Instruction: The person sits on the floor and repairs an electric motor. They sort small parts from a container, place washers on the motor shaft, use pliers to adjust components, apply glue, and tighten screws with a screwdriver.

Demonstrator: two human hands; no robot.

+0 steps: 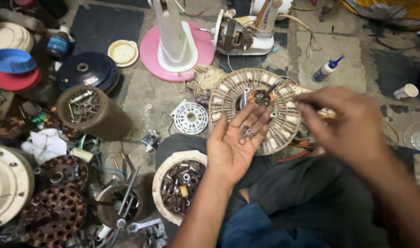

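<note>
A stained concrete floor (141,92) crowded with motor parts is seen from above. The left hand (233,144) is held palm up with fingers spread, and small metal nuts (246,133) are cradled at the base of those fingers. They are judged light, hard and apt to roll, best pinched singly. The right hand (345,121) is blurred; its grip cannot be told. Beyond the fingertips a wound stator (228,98) is laid; below the left wrist a tub of hardware (161,183) is set.

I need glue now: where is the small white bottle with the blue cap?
In the head view, the bottle lies upper right on the floor, beyond the right hand and the round motor winding.
</note>
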